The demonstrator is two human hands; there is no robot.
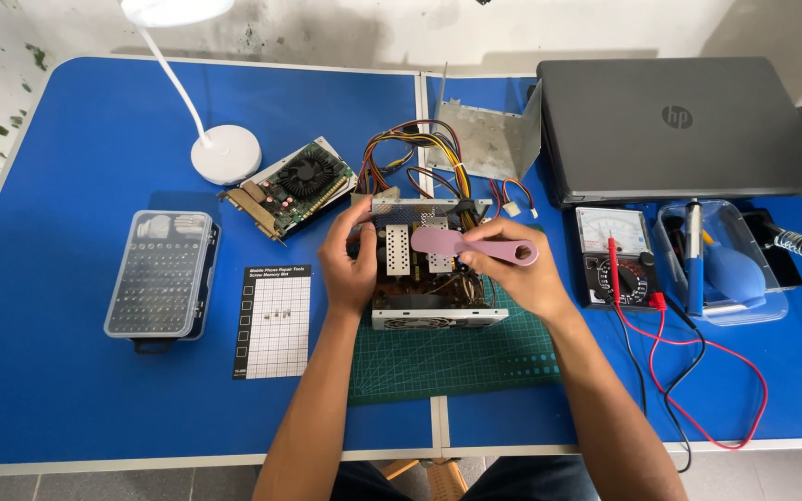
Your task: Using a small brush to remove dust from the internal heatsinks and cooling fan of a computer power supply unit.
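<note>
An opened power supply unit (433, 278) with bare circuit board and heat sinks sits on a green cutting mat (447, 357). My left hand (350, 260) grips the unit's left side, fingers curled over its edge. My right hand (522, 274) holds a flat pink plastic tool (471, 246) by its ringed handle, with the wide end lying over the board. A bundle of coloured wires (420, 158) runs from the unit toward the back.
A graphics card (294, 186) and white lamp base (225, 153) sit behind left. A clear screwdriver bit case (161, 274) and a screw mat (273, 320) lie left. A closed grey laptop (679, 125), a multimeter (616, 255) with red and black leads, and a clear tray with a blue blower (721, 264) are right.
</note>
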